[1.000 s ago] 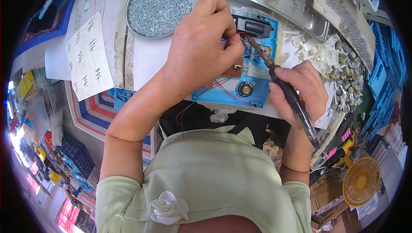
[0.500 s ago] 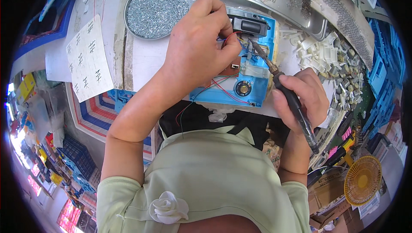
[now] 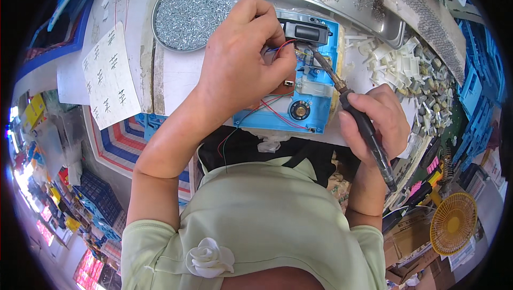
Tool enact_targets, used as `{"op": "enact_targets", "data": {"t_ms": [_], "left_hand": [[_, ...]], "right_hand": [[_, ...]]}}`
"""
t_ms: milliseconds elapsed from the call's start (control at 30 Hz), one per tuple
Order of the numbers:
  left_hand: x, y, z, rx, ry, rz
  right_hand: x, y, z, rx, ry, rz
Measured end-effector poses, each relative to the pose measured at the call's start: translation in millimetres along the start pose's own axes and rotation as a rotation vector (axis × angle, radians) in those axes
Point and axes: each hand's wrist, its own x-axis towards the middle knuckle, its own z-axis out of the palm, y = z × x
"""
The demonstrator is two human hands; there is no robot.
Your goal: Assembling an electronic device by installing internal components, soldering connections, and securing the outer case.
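- Blue plastic housing, one, spreads beneath and to the right of the left fingers.
- Two hands: the left bends thumb and forefinger together over the housing, though what they pinch is hidden; the right grips a tool handle.
- Soldering iron, one, in the right fingers; its long axis slants from lower right to upper left, its tip just right of the left fingertips, contact unclear.
- Black block, one, beyond and right of the left fingertips.
- Round speaker, one, nearer the body than the left fingertips.
- Red wire, one, arcs beside the left fingertips; other strands cross too much to count.
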Motion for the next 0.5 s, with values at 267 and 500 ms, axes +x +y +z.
{"op": "enact_targets", "data": {"t_ms": [267,500], "left_hand": [[-1.6,-0.5,-0.9,-0.041,-0.015,-0.012],[-1.8,-1.7,-1.8,-0.025,-0.003,0.038]], "right_hand": [[0.1,-0.5,0.0,-0.004,-0.003,0.001],[3.4,-0.9,5.1,0.040,0.002,-0.021]]}}
